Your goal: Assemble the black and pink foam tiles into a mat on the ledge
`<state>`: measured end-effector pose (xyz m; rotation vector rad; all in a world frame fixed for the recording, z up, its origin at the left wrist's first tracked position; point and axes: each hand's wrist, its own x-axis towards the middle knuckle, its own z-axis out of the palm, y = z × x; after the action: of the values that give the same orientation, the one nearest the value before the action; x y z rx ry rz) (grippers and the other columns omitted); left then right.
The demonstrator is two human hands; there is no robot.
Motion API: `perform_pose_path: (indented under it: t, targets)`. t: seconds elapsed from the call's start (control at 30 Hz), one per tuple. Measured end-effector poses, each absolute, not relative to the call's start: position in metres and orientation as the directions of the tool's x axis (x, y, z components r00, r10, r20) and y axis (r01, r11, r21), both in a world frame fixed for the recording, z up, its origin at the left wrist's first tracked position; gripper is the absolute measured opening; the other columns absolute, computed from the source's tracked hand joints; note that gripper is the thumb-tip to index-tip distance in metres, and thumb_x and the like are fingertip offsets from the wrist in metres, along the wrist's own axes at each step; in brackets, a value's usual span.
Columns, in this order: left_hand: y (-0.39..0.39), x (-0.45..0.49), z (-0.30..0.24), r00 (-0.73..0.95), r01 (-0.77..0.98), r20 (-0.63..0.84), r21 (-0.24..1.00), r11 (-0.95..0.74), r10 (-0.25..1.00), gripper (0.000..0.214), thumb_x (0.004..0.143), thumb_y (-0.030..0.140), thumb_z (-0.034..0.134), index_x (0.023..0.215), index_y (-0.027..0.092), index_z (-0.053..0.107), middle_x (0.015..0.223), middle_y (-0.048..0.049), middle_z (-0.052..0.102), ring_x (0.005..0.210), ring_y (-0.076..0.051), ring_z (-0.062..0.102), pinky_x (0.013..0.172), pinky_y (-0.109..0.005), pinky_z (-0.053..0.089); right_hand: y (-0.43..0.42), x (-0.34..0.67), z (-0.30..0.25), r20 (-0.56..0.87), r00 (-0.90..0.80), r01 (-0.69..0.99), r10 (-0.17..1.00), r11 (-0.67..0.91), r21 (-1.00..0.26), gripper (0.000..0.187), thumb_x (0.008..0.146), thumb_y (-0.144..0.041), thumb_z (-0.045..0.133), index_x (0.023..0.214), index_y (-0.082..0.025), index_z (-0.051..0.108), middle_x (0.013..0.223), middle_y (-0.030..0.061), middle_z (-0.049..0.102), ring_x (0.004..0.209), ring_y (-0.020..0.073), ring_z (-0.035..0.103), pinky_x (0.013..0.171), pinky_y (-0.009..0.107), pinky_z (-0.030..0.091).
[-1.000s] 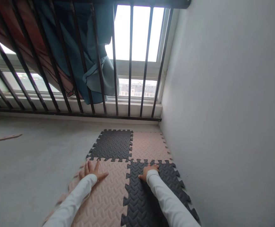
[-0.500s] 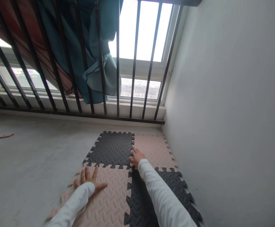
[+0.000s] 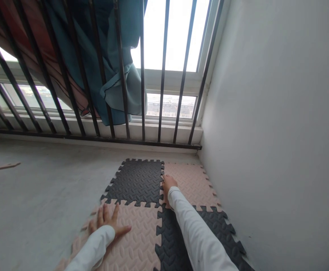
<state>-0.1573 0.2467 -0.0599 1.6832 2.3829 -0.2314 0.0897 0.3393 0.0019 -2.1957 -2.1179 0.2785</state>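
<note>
My left hand [image 3: 109, 221] is spread flat on the near pink foam mat tile [image 3: 136, 244], fingers apart and nothing held. At the seam between the far black foam tile [image 3: 137, 180] and the far pink foam tile [image 3: 191, 184], my right hand [image 3: 170, 188] rests with its fingers curled down. Its fingertips are mostly hidden, so whether they pinch an edge does not show. A near black foam tile [image 3: 170, 233] lies partly under my right sleeve. Puzzle-shaped teeth line the tiles' edges, and the four-way corner sits just below my right hand.
A white wall [image 3: 274, 131] rises along the mat's right side. Beyond the far tiles runs a black metal railing [image 3: 119, 140], with a blue and red curtain [image 3: 119, 75] and windows behind it. On the grey floor [image 3: 54, 188] at left lies a thin strip [image 3: 2, 167].
My right hand's fingers have curled in and stay at the seam. My left hand keeps its place on the near pink tile. The view has shifted slightly.
</note>
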Motion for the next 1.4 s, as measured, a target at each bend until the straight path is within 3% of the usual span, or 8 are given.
perform_pose_path:
  t: [0.17, 0.37, 0.6, 0.9, 1.0, 1.17, 1.3, 1.4]
  targets:
    - [0.247, -0.158, -0.069, -0.323, 0.939, -0.174, 0.066, 0.339, 0.93, 0.101, 0.042, 0.066, 0.055, 0.131, 0.03, 0.025, 0.144, -0.0101, 0.0, 0.129, -0.029, -0.013, 0.095, -0.063, 0.006, 0.373, 0.097, -0.004, 0.0, 0.058, 0.979, 0.998, -0.056, -0.193, 0.035, 0.078, -0.018, 0.036, 0.109, -0.018, 0.053, 0.115, 0.011, 0.053, 0.099, 0.0215, 0.051, 0.075, 0.031, 0.04]
    - [0.253, -0.162, -0.073, -0.334, 0.932, -0.287, 0.041, 0.36, 0.898, 0.107, 0.037, 0.067, 0.058, 0.131, 0.033, 0.022, 0.145, -0.0063, -0.001, 0.129, -0.029, -0.013, 0.095, -0.062, 0.007, 0.394, 0.096, -0.015, 0.057, -0.011, 0.977, 0.998, 0.023, -0.211, 0.026, 0.074, -0.019, 0.044, 0.093, -0.022, 0.062, 0.104, 0.0059, 0.06, 0.099, 0.0189, 0.051, 0.076, 0.025, 0.038]
    - [0.251, -0.162, -0.077, -0.325, 0.938, -0.211, 0.057, 0.343, 0.922, 0.107, 0.037, 0.068, 0.058, 0.131, 0.031, 0.024, 0.144, -0.0081, -0.002, 0.129, -0.029, -0.014, 0.096, -0.06, 0.009, 0.393, 0.098, -0.022, 0.108, -0.021, 0.981, 0.994, 0.041, -0.187, 0.024, 0.075, -0.022, 0.044, 0.091, -0.021, 0.062, 0.104, 0.0065, 0.058, 0.1, 0.0172, 0.047, 0.079, 0.024, 0.035]
    - [0.245, -0.158, -0.07, -0.337, 0.934, -0.16, 0.071, 0.351, 0.928, 0.101, 0.04, 0.065, 0.057, 0.13, 0.032, 0.025, 0.145, -0.008, 0.0, 0.129, -0.027, -0.013, 0.096, -0.06, 0.008, 0.378, 0.096, -0.025, 0.077, 0.018, 0.984, 0.997, -0.004, -0.176, 0.038, 0.084, -0.039, 0.025, 0.101, -0.028, 0.058, 0.126, 0.0043, 0.046, 0.119, 0.0216, 0.032, 0.093, 0.046, 0.023]
    - [0.244, -0.157, -0.07, -0.337, 0.933, -0.162, 0.075, 0.352, 0.927, 0.1, 0.041, 0.064, 0.057, 0.13, 0.032, 0.025, 0.145, -0.0081, -0.001, 0.129, -0.026, -0.013, 0.096, -0.06, 0.01, 0.387, 0.095, -0.02, 0.033, -0.011, 0.983, 0.999, 0.017, -0.185, 0.046, 0.085, -0.04, 0.017, 0.109, -0.024, 0.054, 0.13, 0.0059, 0.042, 0.119, 0.019, 0.033, 0.097, 0.044, 0.019]
    - [0.245, -0.159, -0.074, -0.334, 0.935, -0.154, 0.074, 0.348, 0.93, 0.104, 0.039, 0.065, 0.058, 0.131, 0.031, 0.024, 0.145, -0.0084, -0.002, 0.129, -0.026, -0.016, 0.095, -0.06, 0.012, 0.4, 0.092, -0.023, -0.051, -0.038, 0.984, 0.998, 0.028, -0.177, 0.058, 0.084, -0.045, 0.017, 0.131, -0.013, 0.026, 0.138, 0.0101, 0.028, 0.128, 0.0192, 0.017, 0.102, 0.044, 0.012]
    - [0.245, -0.16, -0.076, -0.328, 0.936, -0.166, 0.076, 0.343, 0.93, 0.102, 0.04, 0.065, 0.056, 0.131, 0.032, 0.024, 0.145, -0.0069, -0.003, 0.128, -0.025, -0.017, 0.096, -0.06, 0.011, 0.405, 0.088, -0.019, -0.014, -0.051, 0.989, 0.999, 0.049, -0.14, 0.059, 0.083, -0.046, 0.02, 0.122, -0.008, 0.043, 0.127, 0.0154, 0.044, 0.125, 0.0221, 0.026, 0.103, 0.043, 0.006]
    - [0.247, -0.161, -0.077, -0.325, 0.936, -0.174, 0.078, 0.342, 0.929, 0.102, 0.04, 0.064, 0.057, 0.131, 0.032, 0.024, 0.145, -0.0067, -0.004, 0.128, -0.026, -0.02, 0.096, -0.06, 0.009, 0.413, 0.085, -0.012, -0.006, -0.011, 0.985, 1.0, 0.01, -0.172, 0.057, 0.083, -0.044, 0.023, 0.121, -0.007, 0.044, 0.127, 0.0157, 0.044, 0.124, 0.0228, 0.028, 0.102, 0.04, 0.013]
